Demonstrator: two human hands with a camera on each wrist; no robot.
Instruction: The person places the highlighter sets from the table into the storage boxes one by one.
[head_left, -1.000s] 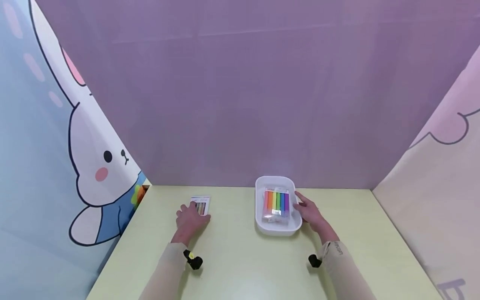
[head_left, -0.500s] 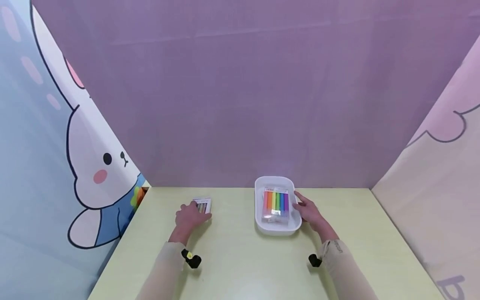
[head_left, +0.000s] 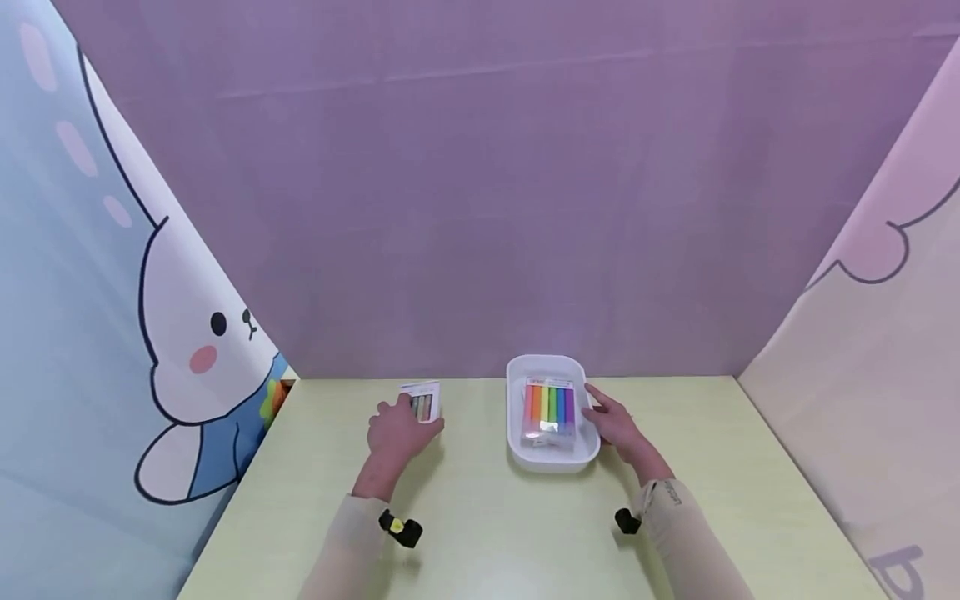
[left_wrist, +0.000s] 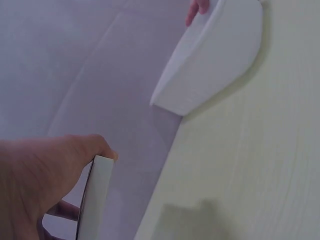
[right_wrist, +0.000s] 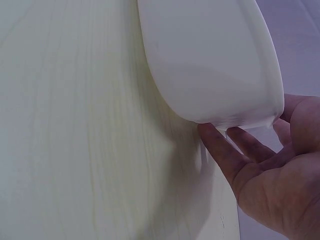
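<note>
My left hand [head_left: 397,430] grips a small white box [head_left: 423,389] by its sides, with muted-coloured sticks showing through its front window. In the left wrist view the thumb presses the narrow edge of the box [left_wrist: 98,192], which is off the table. On the right, a white plastic tub [head_left: 551,466] stands on the table. Inside it lies a clear pack of rainbow-coloured sticks [head_left: 550,404]. My right hand [head_left: 619,427] holds the tub's right side, fingertips [right_wrist: 207,131] against the outer wall and thumb up at the rim.
Both things are near the back of a pale yellow table [head_left: 480,525]. A purple cloth [head_left: 480,208] hangs right behind its far edge. Printed cloths flank it, a rabbit picture [head_left: 202,333] on the left one.
My left hand has raised the white box off the table and carried it to the right, towards the tub. My right hand stays on the tub. The head view has shifted slightly.
</note>
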